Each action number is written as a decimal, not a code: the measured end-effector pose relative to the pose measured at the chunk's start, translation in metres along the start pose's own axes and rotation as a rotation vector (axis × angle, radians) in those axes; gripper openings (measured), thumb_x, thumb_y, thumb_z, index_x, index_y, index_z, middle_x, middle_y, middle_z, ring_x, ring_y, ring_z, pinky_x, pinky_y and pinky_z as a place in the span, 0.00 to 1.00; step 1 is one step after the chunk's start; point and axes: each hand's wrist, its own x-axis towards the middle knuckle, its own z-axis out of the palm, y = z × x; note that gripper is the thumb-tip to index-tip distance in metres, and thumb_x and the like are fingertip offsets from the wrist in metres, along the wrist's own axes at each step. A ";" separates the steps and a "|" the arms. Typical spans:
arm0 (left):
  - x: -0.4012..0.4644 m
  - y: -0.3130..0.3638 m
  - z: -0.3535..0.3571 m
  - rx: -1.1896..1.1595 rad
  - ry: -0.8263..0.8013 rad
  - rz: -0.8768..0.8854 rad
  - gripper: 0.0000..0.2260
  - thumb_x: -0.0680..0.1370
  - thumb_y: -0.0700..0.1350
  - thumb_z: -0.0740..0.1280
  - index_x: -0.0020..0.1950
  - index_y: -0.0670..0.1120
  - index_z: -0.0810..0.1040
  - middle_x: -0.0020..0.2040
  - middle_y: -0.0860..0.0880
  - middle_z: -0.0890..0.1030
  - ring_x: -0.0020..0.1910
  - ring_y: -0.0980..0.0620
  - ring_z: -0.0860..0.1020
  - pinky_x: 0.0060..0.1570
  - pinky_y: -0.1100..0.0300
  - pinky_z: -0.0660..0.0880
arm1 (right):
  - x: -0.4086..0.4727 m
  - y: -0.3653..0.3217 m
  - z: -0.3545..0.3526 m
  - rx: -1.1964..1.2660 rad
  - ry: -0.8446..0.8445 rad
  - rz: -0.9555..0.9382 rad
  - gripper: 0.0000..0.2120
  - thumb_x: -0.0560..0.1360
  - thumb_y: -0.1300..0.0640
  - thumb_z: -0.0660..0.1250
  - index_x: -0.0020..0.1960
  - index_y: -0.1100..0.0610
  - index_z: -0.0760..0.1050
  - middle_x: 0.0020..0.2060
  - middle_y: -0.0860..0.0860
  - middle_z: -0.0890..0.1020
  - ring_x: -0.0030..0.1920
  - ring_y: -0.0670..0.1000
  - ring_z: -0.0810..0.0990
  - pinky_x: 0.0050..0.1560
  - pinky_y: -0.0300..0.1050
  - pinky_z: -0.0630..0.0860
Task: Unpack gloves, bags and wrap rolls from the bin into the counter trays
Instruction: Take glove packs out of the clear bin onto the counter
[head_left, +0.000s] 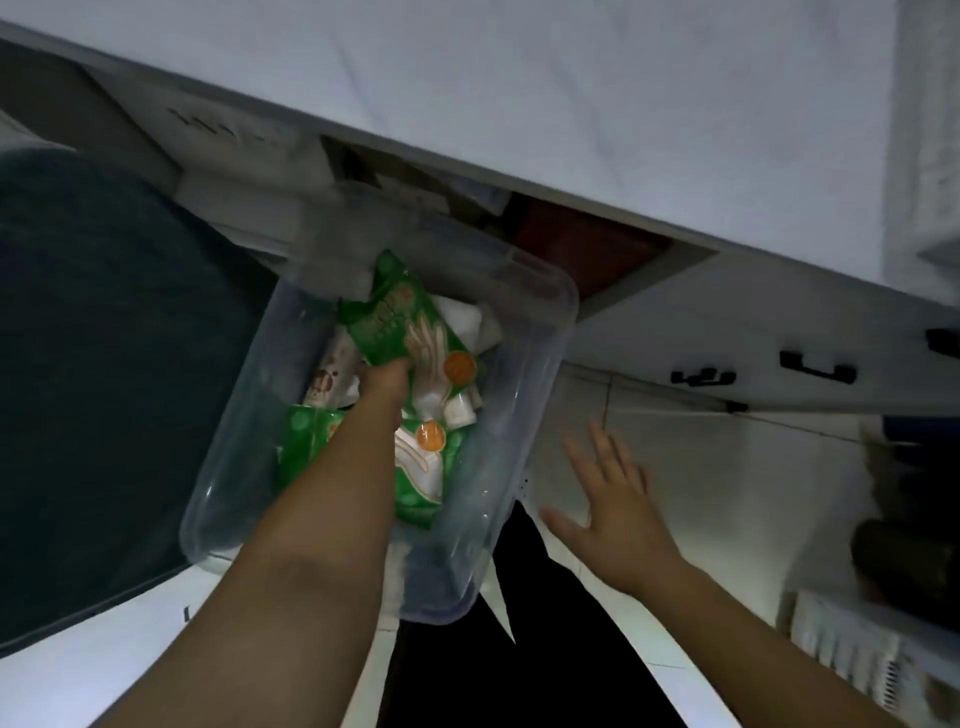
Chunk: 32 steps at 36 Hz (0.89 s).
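In the bin, your left hand pinches the glove pack, long axis pointing away; right hand hovers spread beside.

**Hidden and unclear**

The left hand covers the lower edge of the upper green pack; its fingers are unseen. Its forearm hides much of the second green pack. Print blurred; right-edge clutter indistinct.

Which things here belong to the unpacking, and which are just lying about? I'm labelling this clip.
Job:
clear bin
green glove pack in the left hand
second green pack
white rolls

Lying about:
dark mat
cabinet handles
right hand, open, outside the bin
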 end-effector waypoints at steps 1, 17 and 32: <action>0.006 -0.001 0.001 -0.029 -0.001 -0.018 0.34 0.75 0.47 0.70 0.78 0.41 0.61 0.73 0.41 0.71 0.68 0.39 0.71 0.69 0.45 0.70 | -0.006 -0.003 0.004 0.030 0.011 0.023 0.36 0.70 0.25 0.48 0.70 0.26 0.31 0.79 0.42 0.35 0.78 0.46 0.35 0.75 0.56 0.42; -0.039 -0.009 0.004 -0.325 -0.207 0.051 0.20 0.82 0.36 0.62 0.72 0.51 0.70 0.67 0.44 0.75 0.63 0.42 0.75 0.61 0.44 0.73 | -0.073 0.006 0.034 -0.061 -0.157 0.010 0.39 0.72 0.29 0.54 0.76 0.32 0.37 0.80 0.45 0.39 0.79 0.50 0.35 0.76 0.57 0.40; -0.231 -0.050 -0.067 -0.151 -0.139 0.360 0.16 0.77 0.33 0.68 0.63 0.46 0.76 0.55 0.41 0.82 0.47 0.45 0.80 0.38 0.54 0.77 | -0.056 0.009 -0.049 -0.019 -0.133 -0.207 0.43 0.71 0.28 0.60 0.78 0.34 0.40 0.80 0.45 0.41 0.79 0.50 0.37 0.76 0.61 0.44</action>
